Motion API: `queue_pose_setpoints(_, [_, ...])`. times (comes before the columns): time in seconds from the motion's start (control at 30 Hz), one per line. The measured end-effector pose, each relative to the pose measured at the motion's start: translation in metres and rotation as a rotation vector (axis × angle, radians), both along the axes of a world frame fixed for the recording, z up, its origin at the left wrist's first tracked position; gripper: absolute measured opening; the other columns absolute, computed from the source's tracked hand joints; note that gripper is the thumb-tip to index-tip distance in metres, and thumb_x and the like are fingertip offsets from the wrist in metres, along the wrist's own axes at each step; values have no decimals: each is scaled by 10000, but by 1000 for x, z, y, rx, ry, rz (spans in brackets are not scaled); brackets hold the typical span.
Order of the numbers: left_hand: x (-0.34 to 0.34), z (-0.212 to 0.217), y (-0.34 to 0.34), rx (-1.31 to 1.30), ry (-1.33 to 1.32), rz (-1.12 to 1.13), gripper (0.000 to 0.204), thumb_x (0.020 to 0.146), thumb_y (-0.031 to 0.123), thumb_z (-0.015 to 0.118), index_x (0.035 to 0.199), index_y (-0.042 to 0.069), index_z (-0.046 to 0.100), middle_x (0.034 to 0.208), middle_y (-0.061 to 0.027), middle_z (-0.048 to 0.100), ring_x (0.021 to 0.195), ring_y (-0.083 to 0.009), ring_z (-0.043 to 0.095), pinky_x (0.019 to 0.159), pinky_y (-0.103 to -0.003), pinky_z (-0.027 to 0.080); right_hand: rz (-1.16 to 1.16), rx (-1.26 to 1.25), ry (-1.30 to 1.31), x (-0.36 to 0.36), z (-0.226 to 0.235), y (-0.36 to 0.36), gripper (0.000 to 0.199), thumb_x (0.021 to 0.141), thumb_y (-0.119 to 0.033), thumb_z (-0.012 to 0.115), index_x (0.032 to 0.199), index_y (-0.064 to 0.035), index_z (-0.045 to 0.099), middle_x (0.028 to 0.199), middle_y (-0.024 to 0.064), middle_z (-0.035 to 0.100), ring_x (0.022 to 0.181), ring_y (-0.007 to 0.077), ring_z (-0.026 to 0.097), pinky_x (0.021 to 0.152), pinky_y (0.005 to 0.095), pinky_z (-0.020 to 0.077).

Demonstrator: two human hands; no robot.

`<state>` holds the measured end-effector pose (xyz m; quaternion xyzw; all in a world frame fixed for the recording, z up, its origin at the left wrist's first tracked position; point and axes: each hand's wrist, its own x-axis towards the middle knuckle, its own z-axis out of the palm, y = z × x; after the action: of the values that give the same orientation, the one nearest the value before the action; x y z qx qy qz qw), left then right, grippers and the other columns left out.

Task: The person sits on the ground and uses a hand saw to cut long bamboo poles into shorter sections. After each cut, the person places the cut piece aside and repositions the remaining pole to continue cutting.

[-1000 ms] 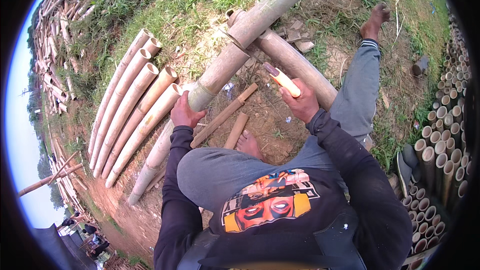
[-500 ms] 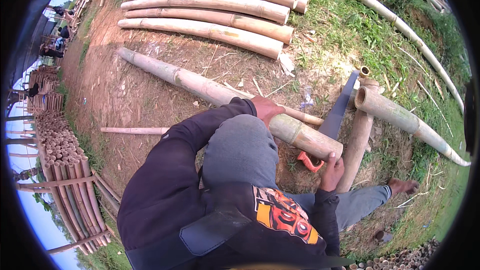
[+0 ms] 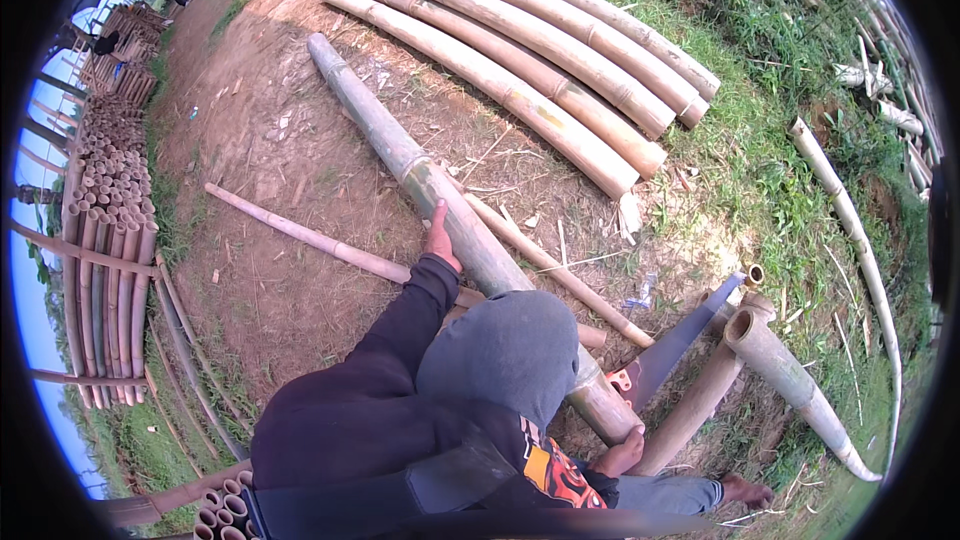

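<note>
A thick greenish bamboo pole (image 3: 478, 242) runs from the far left down past my bent knee to its near end on the right. My left hand (image 3: 441, 238) grips its left side partway along, the thumb showing and the other fingers mostly hidden beneath. At the near end, my right hand (image 3: 619, 451) is closed around the pole's rim. A handsaw (image 3: 685, 343) with a blue-grey blade and an orange handle stands tilted beside that end, partly behind the pole. It leans near a short log (image 3: 690, 417).
Several cut bamboo poles (image 3: 560, 90) lie side by side beyond. Thinner poles (image 3: 320, 240) rest on the dirt under the thick one. An upward-angled bamboo piece (image 3: 785, 370) stands at right. Stacked bamboo (image 3: 110, 260) fills a rack at left.
My left hand has shifted farther up the pole, away from the near end. My right hand stays at the end, now wrapped more around it. The view has turned right.
</note>
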<state>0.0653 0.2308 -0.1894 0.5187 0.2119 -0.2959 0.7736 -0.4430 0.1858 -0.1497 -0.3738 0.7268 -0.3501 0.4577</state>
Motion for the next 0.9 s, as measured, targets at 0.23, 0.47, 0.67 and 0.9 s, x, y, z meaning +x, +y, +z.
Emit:
queue_pose_setpoints(0.23, [45,-3,-55,-62,-63,-75,969,891,666,755,1637,153,411,1524,-101,574,1381,-333,555,1195,-555,409,61,34,-189,28,-16,-54,560,1132,-426,517,1210,112,652,1164,187,689,1036,266,667,977,402,506])
queue_pose_setpoints(0.47, [196,44,-175,-375,-222,-87,972,930,614,727,1691,167,319,1697,-150,398,1506,-362,441,1239,-614,306,287,17,-477,202,17,-222,496,1134,-347,494,1311,87,656,1243,158,694,1128,246,640,1071,385,440])
queue_pose_setpoints(0.67, [156,44,-228,451,-632,-371,1339,782,600,881,1679,-64,141,1684,-322,308,1558,-435,354,1277,-457,310,725,-98,-445,292,22,-268,700,1097,-380,575,1619,38,370,1599,282,461,1487,362,474,1231,467,357])
queue_pose_setpoints(0.9, [55,-6,-285,644,-858,-666,1399,778,647,875,1696,-34,67,1725,-329,194,1618,-437,206,1330,-463,215,860,-70,-148,155,-17,-115,481,1056,-236,680,1456,10,577,1363,207,669,1289,309,640,1100,445,497])
